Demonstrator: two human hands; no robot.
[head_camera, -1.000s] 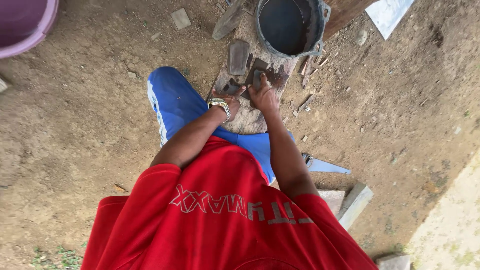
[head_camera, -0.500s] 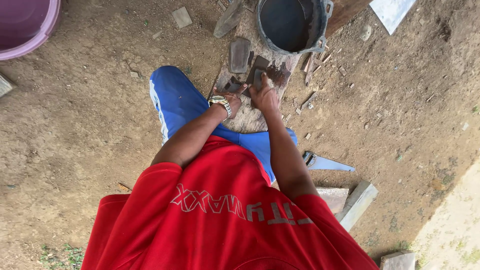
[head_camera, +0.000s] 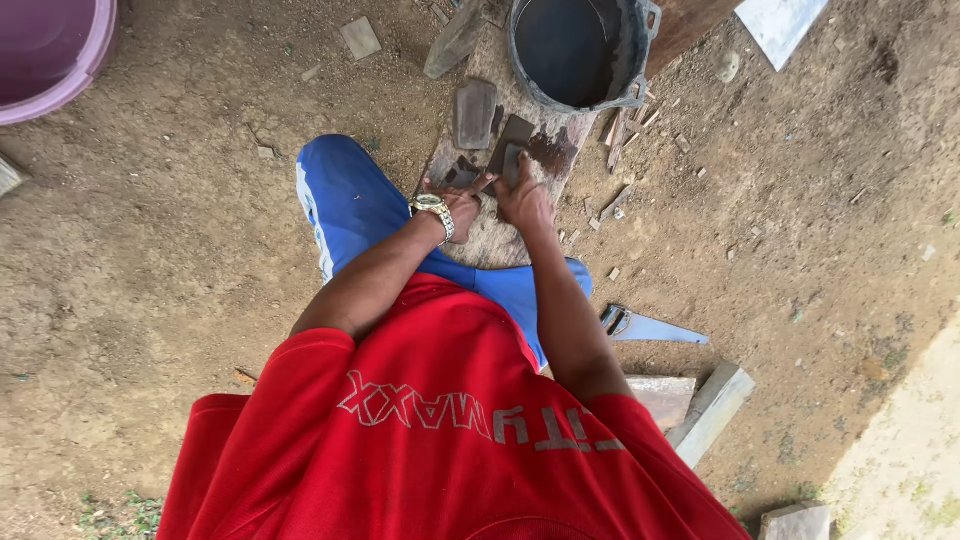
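Slab of dark stone (head_camera: 513, 160) lies on the wooden board (head_camera: 495, 235), just short of the black bucket (head_camera: 575, 50), with the right hand (head_camera: 524, 200) pressed flat on it, fingers spread rather than clenched. Beside it the left hand (head_camera: 460, 203), wristwatch showing, pinches a smaller dark piece (head_camera: 462, 173). Bare dirt lies open to either side of the board. Both hands sit much as they did a second ago.

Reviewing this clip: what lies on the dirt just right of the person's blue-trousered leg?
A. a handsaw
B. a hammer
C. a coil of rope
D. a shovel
A: a handsaw with a pale blade lies flat on the dirt beside the blue-trousered leg.
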